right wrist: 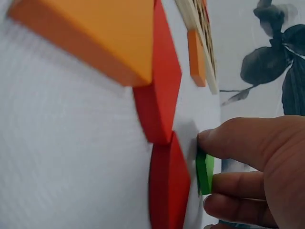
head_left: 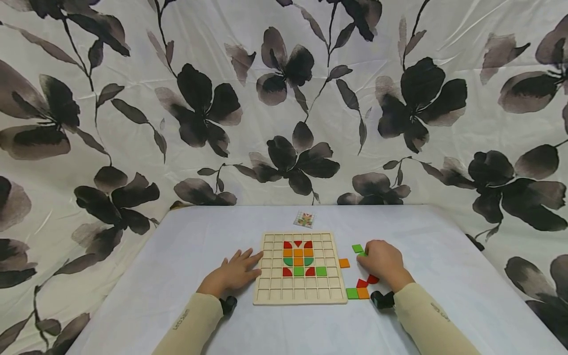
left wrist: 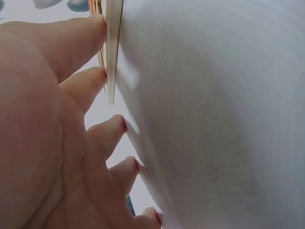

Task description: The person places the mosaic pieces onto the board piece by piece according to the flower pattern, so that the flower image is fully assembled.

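A wooden grid board (head_left: 275,286) lies on the table, holding red, orange and green tiles in a pattern. At its left edge rests my left hand (head_left: 235,272), fingers spread; in the left wrist view the thumb and index finger touch the board's rim (left wrist: 113,52). To the right of the board, my right hand (head_left: 382,259) pinches a green tile (right wrist: 205,171) between thumb and fingers, low over the cloth. Another green tile (head_left: 357,248) lies just beyond that hand. Near the right wrist are red pieces (right wrist: 164,81) and an orange square tile (right wrist: 95,33).
A small patterned card (head_left: 304,219) lies behind the board. An orange tile (head_left: 344,263) sits beside the board's right edge. Close to its lower right corner is a green square tile (head_left: 352,294). A floral cloth (head_left: 284,98) hangs behind the white-covered table (head_left: 177,266).
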